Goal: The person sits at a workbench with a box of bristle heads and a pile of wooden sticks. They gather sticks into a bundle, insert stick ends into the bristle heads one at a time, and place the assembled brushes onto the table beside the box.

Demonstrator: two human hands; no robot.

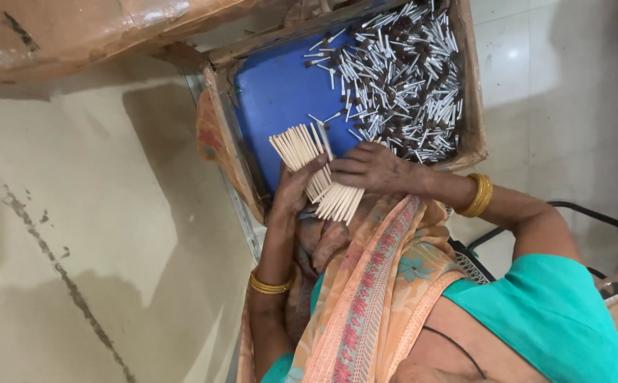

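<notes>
Low in the frame's middle, the left hand (296, 190) and the right hand (370, 168) both close around one fanned bundle of pale sticks (316, 170), so one handful is gathered. Beyond it, the cardboard tray (473, 106) has bare blue lining (280, 92) at centre, while a large heap of dark-tipped sticks (401, 71) at upper right remains loose.

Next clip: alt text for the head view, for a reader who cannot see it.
Two hands, left and right, grip a fanned bundle of pale sticks over a cardboard tray with a blue floor, where dark-tipped sticks lie heaped.
</notes>
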